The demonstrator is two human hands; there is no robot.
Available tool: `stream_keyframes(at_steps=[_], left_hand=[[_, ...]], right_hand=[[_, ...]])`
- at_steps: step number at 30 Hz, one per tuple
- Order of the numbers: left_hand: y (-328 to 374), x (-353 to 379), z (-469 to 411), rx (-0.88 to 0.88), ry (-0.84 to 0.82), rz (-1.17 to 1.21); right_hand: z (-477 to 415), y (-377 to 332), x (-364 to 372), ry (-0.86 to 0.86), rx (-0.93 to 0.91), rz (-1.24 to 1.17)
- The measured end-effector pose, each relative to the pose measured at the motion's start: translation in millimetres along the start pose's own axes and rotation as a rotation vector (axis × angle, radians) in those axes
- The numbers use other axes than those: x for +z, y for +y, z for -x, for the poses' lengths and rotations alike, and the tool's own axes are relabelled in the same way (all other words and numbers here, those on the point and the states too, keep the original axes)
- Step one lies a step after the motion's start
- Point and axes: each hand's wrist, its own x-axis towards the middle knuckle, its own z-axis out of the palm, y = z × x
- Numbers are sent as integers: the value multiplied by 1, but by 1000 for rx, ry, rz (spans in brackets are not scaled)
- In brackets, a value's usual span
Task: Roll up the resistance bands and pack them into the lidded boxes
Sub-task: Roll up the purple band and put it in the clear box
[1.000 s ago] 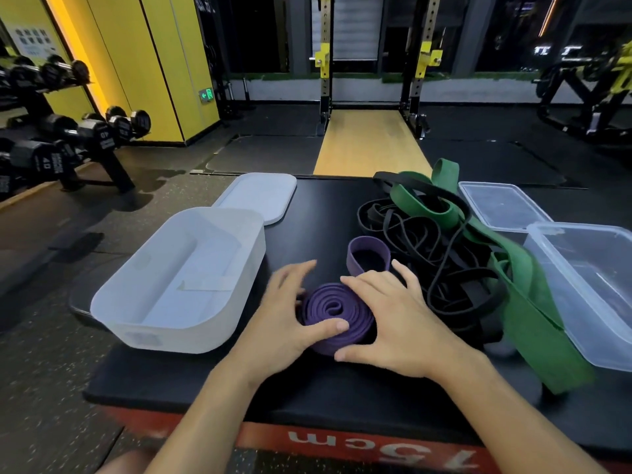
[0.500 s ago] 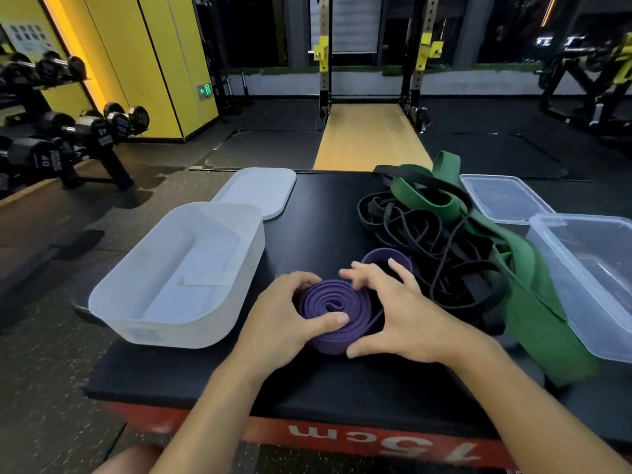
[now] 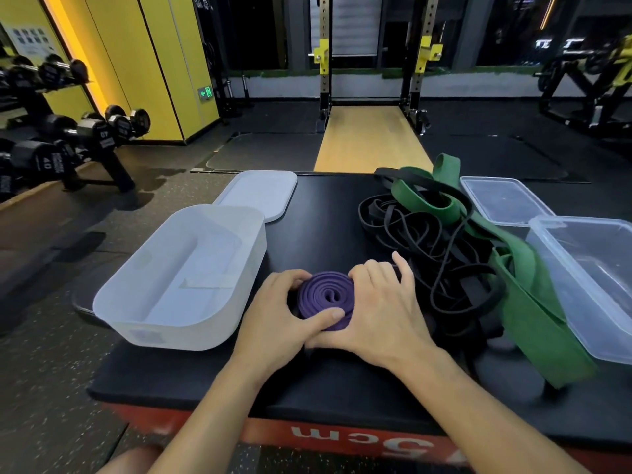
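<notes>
Purple band (image 3: 325,295), just right of the white box (image 3: 178,333), is now fully coiled; left hand (image 3: 273,316) and right hand (image 3: 383,313) clamp it, ready for packing.

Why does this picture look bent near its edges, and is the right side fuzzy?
Head view: the wide lens tilts upright lines near the edges, as on the yellow wall panels. Head view, right edge: the green band and clear box are smeared, while the purple roll is sharp. Head view: lighting is dim, apart from a warm strip glowing beside those panels.
</notes>
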Motion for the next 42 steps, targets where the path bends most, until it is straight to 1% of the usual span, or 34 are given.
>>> stream_keyframes(at_steps=[4, 7, 9, 10, 12, 14, 16, 18, 19, 21, 23, 24, 27, 32, 39, 42], left_hand=[[-5, -1, -3, -21, -21, 95], [-8, -2, -4, -29, -47, 152], [-6, -4, -3, -4, -89, 158], [-6, -4, -4, 15, -122, 162], [-4, -4, -5, 55, -186, 149], [-2, -2, -6, 93, -219, 80], [-1, 1, -6, 126, -182, 0], [0, 1, -3, 104, -92, -14], [0, 1, -1, 76, -57, -5], [1, 1, -1, 22, -36, 25], [0, -1, -1, -5, -43, 51], [1, -2, 0, -13, -47, 60], [-1, -3, -1, -18, -73, 90], [-2, -4, -1, -13, -89, 155], [-1, -8, 0, -10, -127, 172], [-1, -10, 0, 14, -184, 215]], right_hand=[[-7, 40, -22, -271, -132, -67], [-13, 63, -33, -382, -189, -143], [-15, 65, -36, -374, -175, -238], [-14, 62, -36, -356, -169, -241], [-11, 46, -32, -290, -187, -186], [-3, 26, -24, -189, -209, -157], [6, 10, -14, -79, -186, -198], [11, 5, -9, -23, -138, -236], [11, 6, -8, -37, -121, -234], [8, 15, -11, -138, -123, -247], [6, 29, -14, -261, -165, -333], [7, 38, -14, -291, -181, -397], [16, 56, -11, -296, -174, -540], [12, 62, -4, -272, -126, -639], [2, 77, -10, -427, -110, -703], [1, 70, -14, -512, -78, -706]])
